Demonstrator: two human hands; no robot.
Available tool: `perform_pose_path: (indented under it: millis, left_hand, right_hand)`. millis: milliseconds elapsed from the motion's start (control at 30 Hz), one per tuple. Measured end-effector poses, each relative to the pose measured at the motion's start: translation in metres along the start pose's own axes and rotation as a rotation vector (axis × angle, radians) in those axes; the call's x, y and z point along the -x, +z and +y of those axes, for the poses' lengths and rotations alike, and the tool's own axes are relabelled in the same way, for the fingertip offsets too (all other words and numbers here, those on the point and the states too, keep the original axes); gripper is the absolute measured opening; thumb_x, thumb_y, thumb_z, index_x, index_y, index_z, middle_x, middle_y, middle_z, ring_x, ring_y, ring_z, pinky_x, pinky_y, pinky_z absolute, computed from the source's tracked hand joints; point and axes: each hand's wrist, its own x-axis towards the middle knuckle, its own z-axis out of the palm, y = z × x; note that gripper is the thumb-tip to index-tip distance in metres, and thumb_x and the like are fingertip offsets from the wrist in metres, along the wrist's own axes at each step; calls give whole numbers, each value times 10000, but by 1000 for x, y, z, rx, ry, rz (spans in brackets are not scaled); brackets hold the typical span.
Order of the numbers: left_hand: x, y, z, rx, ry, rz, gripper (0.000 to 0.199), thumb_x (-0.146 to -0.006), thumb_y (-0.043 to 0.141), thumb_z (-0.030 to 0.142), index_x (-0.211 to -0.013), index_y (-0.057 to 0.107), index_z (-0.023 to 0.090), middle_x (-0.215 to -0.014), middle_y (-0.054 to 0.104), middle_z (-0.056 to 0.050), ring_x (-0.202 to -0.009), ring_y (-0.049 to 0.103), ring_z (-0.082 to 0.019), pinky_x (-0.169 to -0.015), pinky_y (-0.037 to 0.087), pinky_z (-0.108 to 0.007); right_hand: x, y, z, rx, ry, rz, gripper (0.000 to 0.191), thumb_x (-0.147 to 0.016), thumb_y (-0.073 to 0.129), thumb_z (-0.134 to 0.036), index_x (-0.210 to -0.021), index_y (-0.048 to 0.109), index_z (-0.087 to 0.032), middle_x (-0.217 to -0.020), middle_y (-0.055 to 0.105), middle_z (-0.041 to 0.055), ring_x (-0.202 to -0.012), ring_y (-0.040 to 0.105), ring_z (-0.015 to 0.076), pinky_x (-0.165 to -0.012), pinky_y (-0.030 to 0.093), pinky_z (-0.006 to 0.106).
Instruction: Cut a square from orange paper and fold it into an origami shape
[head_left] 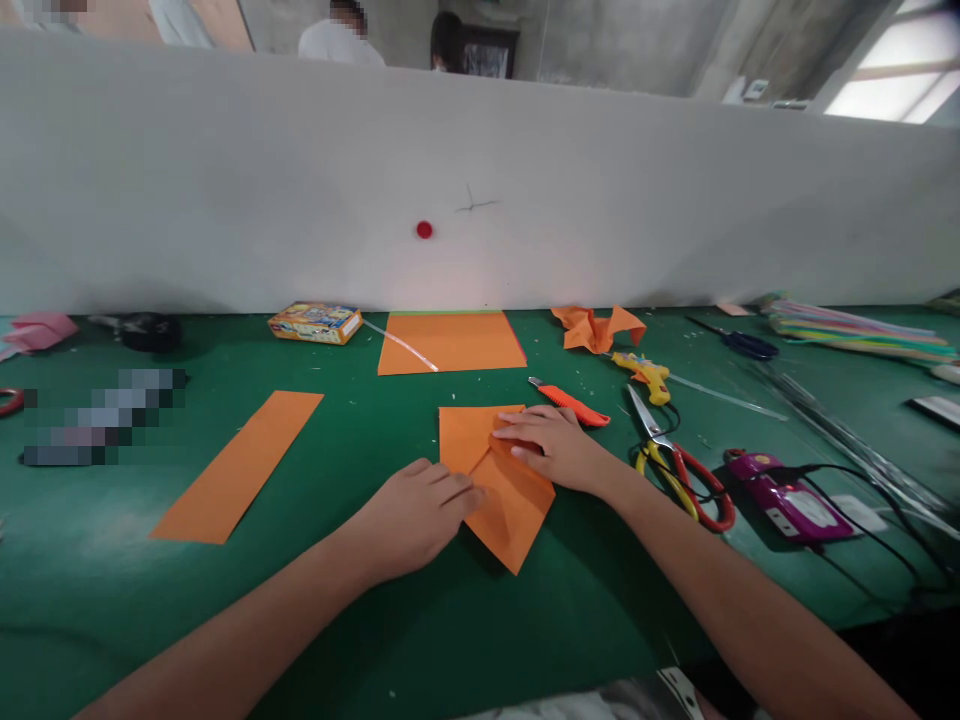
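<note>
A partly folded sheet of orange paper (516,520) lies in front of me, its lower corner pointing toward me. My left hand (424,512) is at its left edge with curled fingers closed on the paper; the thumb is hidden. Across the sheet's upper right part, my right hand (555,445) lies with its fingers stretched out and slightly apart, pressing on a fold. Just beyond that hand is an orange utility knife (574,404). An orange paper strip (244,465) lies left of my left hand.
Scissors (682,470), a yellow glue gun (645,376) and a purple power strip (787,497) with cables lie to the right. Toward the white partition (262,180) are a small box (315,323), stacked orange sheets (457,342) and a crumpled orange piece (596,328).
</note>
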Motion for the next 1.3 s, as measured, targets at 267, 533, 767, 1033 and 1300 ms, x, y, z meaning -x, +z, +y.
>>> perform_pose_path:
  millis: [267,533,767,1033,1300]
  left_hand:
    - [-1,4,5,-6,3,19,207,-980,575,172,-1156,676,207,-1042,709,-64,-893,632,-218,-773,458,-353]
    - [0,11,13,33,9,5,352,-1017,510,172,-1356,583,228,-1282,680,-74,-1038,630,-228,-859,434,-368]
    - [-3,3,16,7,-4,-66,499,-998,507,192,-1490,475,272,-1514,548,-40,-1071,585,-258,-816,385,-406]
    - [-8,3,15,81,-36,-31,392,-992,530,215,-1373,595,280,-1422,634,-13,-1019,583,-247,-814,399,-404]
    - [-4,13,5,432,-140,238,330,-1016,412,117,-1254,621,209,-1150,736,-56,-1004,666,-186,-879,515,-323]
  right_hand:
    - [0,1,0,0,3,10,388,-1001,510,-366,-1356,663,-395,-1499,590,-8,-1388,462,333,-1131,312,631]
    - [0,0,0,-11,3,7,389,-998,523,-357,-1361,659,-394,-1508,579,-31,-1389,453,338,-1137,306,628]
    - [1,-2,-3,-30,16,-16,401,-996,508,-348,-1370,647,-395,-1530,556,-42,-1405,424,335,-1137,292,632]
    - [2,-3,-5,-42,18,-5,398,-998,495,-358,-1365,650,-368,-1532,556,-15,-1371,457,317,-1123,325,603]
    - [1,-2,-4,-26,-9,-55,428,-1037,442,-464,-1400,636,-347,-1559,525,-15,-1398,413,329,-1158,286,576]
